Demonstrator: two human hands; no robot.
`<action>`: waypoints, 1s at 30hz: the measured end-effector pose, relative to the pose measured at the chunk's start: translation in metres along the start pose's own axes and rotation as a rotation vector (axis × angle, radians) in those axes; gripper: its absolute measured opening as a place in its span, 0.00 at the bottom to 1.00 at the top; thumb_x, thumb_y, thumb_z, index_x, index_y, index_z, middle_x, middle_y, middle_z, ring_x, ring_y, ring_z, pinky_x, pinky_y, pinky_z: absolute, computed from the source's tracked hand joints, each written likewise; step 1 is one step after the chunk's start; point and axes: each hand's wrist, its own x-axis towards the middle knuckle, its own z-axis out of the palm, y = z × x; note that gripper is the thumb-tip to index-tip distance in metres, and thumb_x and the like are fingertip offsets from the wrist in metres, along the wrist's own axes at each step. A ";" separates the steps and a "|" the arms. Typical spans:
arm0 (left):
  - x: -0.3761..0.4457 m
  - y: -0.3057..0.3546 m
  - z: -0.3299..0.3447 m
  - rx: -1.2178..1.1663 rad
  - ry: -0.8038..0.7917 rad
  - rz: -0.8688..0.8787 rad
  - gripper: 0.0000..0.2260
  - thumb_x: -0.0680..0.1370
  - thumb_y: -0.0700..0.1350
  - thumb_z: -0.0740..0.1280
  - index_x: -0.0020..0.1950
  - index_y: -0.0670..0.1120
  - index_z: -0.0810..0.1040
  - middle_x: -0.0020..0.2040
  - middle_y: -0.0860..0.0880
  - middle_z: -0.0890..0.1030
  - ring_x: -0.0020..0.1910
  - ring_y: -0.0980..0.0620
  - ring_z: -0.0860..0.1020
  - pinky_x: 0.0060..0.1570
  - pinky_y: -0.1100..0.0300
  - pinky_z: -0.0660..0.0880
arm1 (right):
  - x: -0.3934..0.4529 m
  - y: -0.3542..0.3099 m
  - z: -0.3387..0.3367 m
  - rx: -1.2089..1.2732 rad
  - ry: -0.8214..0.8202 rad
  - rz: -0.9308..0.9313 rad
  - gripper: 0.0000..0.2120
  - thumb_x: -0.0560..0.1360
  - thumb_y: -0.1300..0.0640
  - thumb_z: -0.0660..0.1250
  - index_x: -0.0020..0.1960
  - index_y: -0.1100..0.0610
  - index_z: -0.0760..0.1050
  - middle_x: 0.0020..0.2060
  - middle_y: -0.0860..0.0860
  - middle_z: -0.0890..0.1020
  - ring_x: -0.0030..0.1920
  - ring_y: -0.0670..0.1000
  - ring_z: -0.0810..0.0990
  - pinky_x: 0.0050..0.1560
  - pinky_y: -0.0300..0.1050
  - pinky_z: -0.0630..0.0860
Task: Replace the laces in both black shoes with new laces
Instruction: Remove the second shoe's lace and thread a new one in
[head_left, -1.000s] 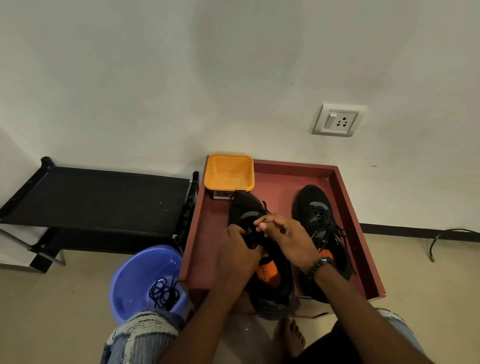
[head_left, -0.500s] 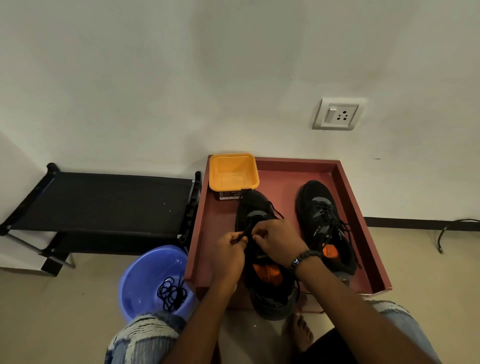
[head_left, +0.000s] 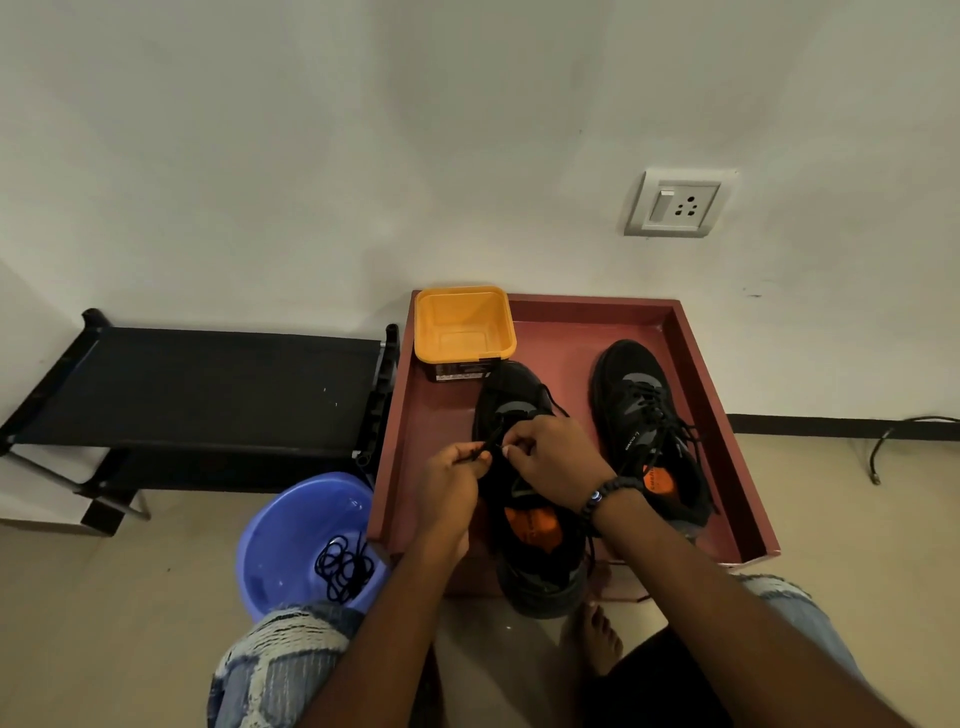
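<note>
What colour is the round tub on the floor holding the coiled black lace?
Blue-violet tub, clearest in the head view.

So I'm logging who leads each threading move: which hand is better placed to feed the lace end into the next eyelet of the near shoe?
Probably the left hand: it pinches the lace near its end, just left of the shoe. The right hand rests over the eyelets, steadying.

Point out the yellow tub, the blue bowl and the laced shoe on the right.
yellow tub (head_left: 462, 332): head view, on its bare inside floor.
blue bowl (head_left: 283, 545): head view, on its inner wall, left of the coiled laces.
laced shoe (head_left: 631, 364): head view, on its toe.
</note>
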 end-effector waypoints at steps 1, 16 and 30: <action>0.000 0.000 0.000 0.000 -0.005 0.001 0.07 0.80 0.36 0.66 0.53 0.44 0.82 0.50 0.44 0.85 0.53 0.48 0.83 0.56 0.51 0.80 | 0.000 0.001 0.000 0.003 -0.007 -0.003 0.06 0.77 0.55 0.67 0.49 0.53 0.83 0.39 0.47 0.81 0.38 0.44 0.74 0.41 0.35 0.68; -0.008 0.005 0.003 0.211 0.010 0.155 0.08 0.79 0.41 0.68 0.57 0.47 0.82 0.49 0.52 0.84 0.51 0.57 0.81 0.52 0.61 0.79 | 0.001 0.008 0.001 0.017 -0.007 -0.020 0.04 0.77 0.55 0.65 0.46 0.53 0.79 0.34 0.42 0.74 0.37 0.44 0.73 0.39 0.39 0.67; 0.004 0.002 0.003 0.478 -0.027 0.293 0.04 0.81 0.46 0.66 0.52 0.49 0.80 0.48 0.53 0.82 0.48 0.57 0.80 0.48 0.60 0.79 | -0.013 0.018 0.002 0.140 0.045 0.063 0.04 0.78 0.55 0.68 0.51 0.51 0.81 0.46 0.45 0.80 0.41 0.41 0.76 0.42 0.31 0.70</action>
